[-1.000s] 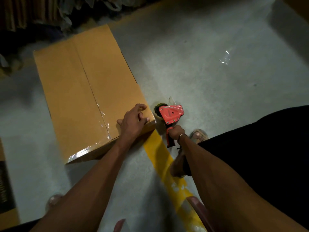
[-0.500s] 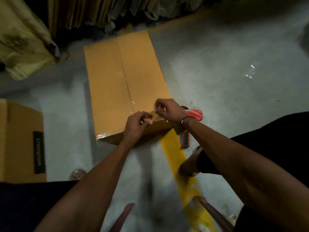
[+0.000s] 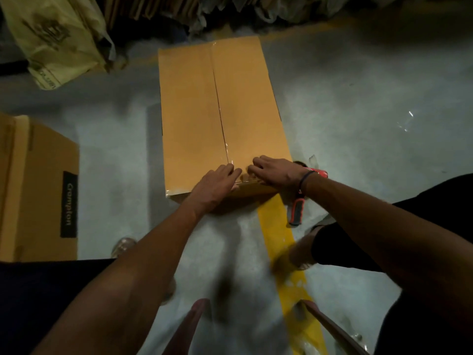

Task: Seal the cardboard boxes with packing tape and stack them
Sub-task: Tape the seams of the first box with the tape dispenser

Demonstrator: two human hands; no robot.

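Observation:
A long brown cardboard box (image 3: 194, 119) lies on the grey floor, its flaps closed and clear tape along the centre seam. My left hand (image 3: 217, 183) presses flat on the box's near edge with straight fingers. My right hand (image 3: 273, 171) rests beside it on the near right corner, fingers bent down onto the tape end. The red tape dispenser (image 3: 297, 208) lies on the floor just right of the box, mostly hidden under my right wrist, its grey-and-red handle showing.
A second cardboard box (image 3: 33, 190) with a black label stands at the left. A yellow-green bag (image 3: 58, 39) and stacked flat cartons (image 3: 153, 8) lie at the back. A yellow floor stripe (image 3: 281, 242) runs from the box toward me. My legs flank the floor near me.
My right hand let go of the tape dispenser and came onto the box's near edge beside my left hand. The view swung so the box now lies straight ahead.

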